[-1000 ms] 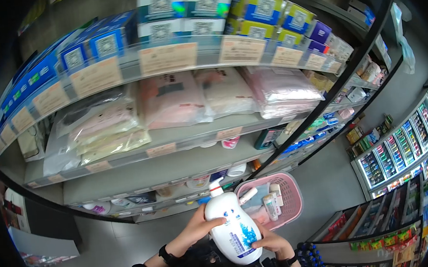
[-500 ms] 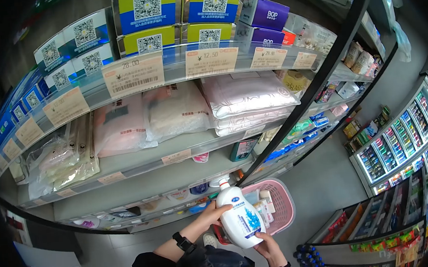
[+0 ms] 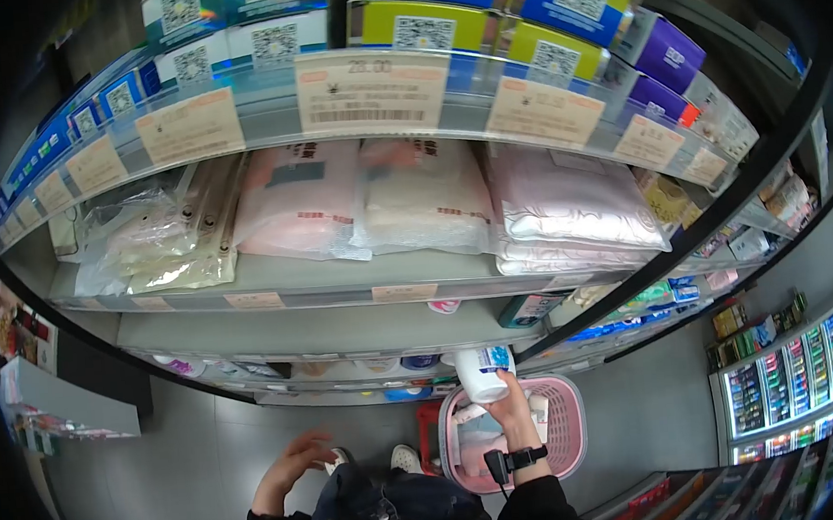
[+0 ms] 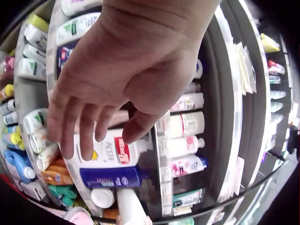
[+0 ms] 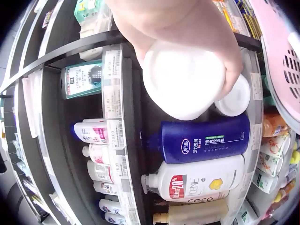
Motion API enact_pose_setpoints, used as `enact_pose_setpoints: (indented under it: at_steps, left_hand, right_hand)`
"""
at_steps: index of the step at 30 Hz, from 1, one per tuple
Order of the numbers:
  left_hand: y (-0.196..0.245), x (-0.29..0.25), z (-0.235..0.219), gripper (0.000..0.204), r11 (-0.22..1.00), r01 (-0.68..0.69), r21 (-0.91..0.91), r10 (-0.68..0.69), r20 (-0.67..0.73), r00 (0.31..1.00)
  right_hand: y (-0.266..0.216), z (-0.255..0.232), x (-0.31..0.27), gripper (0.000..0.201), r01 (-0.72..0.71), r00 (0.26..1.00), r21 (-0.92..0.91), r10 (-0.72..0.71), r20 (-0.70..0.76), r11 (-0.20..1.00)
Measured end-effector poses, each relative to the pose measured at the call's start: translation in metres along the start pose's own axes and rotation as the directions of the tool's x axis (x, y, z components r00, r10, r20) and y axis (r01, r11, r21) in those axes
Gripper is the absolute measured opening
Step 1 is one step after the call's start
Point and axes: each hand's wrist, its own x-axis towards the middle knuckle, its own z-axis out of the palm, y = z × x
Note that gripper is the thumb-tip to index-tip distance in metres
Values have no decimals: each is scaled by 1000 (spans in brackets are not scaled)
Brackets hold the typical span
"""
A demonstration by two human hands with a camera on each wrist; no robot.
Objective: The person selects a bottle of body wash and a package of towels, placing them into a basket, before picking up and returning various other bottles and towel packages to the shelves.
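The right hand (image 3: 512, 413) grips a white pump bottle (image 3: 483, 375) near its base, at the lower shelf's edge above the pink basket (image 3: 571, 423). In the right wrist view the bottle's white bottom (image 5: 183, 79) faces the camera, fingers curled round it, beside a dark blue bottle (image 5: 206, 139) lying in the shelf row. The left hand (image 3: 297, 462) hangs over the floor, holding nothing; in the left wrist view its fingers (image 4: 86, 126) are loosely extended in front of the shelved bottles.
Bagged pink and cream packs (image 3: 302, 205) lie on the middle shelf below boxes and price tags. A black shelf post (image 3: 695, 233) slants on the right. Under the basket's left side is a red frame (image 3: 430, 433). Drinks shelves (image 3: 801, 368) stand far right.
The left hand has let go of the bottle and moved left and down. The right hand has carried the bottle up to the lower shelf, its pump end away from the person.
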Motion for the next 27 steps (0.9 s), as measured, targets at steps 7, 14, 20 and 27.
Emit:
enact_pose_setpoints:
  at_steps: [7,14,20,27]
  left_hand:
    - [-31,-37,-3,30,988,-9,-155,-22,-196,980]
    - [-41,-39,3,34,971,-78,-227,27,-219,975]
    - [-43,-44,9,33,971,-57,-233,15,-177,984]
    - [-46,-31,11,32,968,-84,-238,52,-138,989]
  right_hand:
    - [-5,7,57,44,-44,999,79,46,-18,996]
    - [1,-3,81,50,-51,965,57,64,-254,997]
    - [-5,-29,86,39,-156,935,94,178,-308,983]
    - [-5,4,79,24,-125,849,212,215,-483,969]
